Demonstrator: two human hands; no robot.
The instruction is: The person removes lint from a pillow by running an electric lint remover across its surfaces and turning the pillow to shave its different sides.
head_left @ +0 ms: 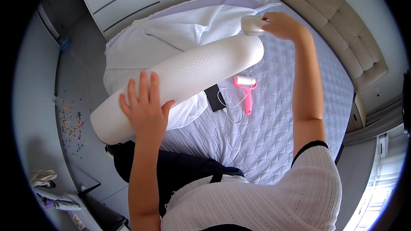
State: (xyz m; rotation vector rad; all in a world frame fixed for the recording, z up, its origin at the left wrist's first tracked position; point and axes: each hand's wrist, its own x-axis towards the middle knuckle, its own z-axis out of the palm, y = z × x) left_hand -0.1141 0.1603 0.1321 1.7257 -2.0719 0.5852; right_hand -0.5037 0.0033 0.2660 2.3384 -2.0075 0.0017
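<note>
A long white pillow with a textured surface lies slantwise across my lap and the bed. My left hand rests flat on its near end with the fingers spread. At the pillow's far right end, my right hand grips a cream-white rounded handheld device. The device's wide head sits at or just above the pillow's upper edge; whether they touch I cannot tell. Its exact kind does not show. Below the pillow, a pink-handled lint roller lies beside a black power bank with a white cable.
A grey quilted mattress cover spreads beneath everything. White bedding is bunched behind the pillow. A padded beige headboard stands at the right. Small colourful pieces are scattered over the floor at the left. White drawers stand at the back.
</note>
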